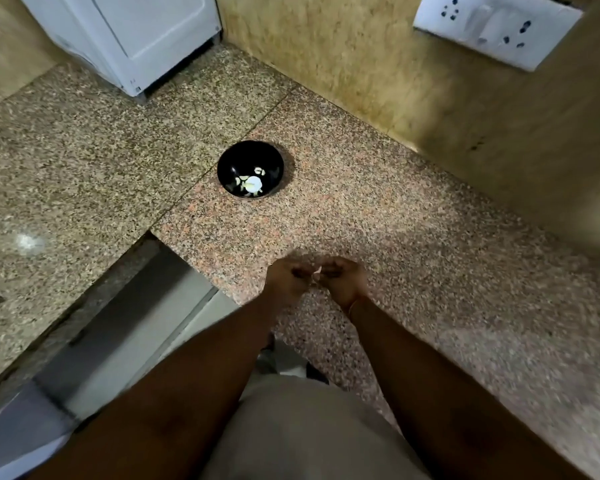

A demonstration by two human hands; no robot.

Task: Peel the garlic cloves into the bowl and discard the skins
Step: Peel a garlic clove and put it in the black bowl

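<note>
A black bowl [248, 157] stands on the granite counter [413, 244] and holds several pale peeled garlic cloves [252, 184]. Well in front of it, over the counter's near part, my left hand [286, 280] and my right hand [343, 280] are close together with curled fingers. Between their fingertips shows a small white piece, a garlic clove [317, 271] or its skin; both hands pinch it. The frame is blurred, so finer detail of the clove is lost.
A white appliance [136, 36] stands at the back left corner. A white socket plate [496, 29] sits on the right wall. The counter has a cut-out edge at the lower left [174, 251], with the floor below.
</note>
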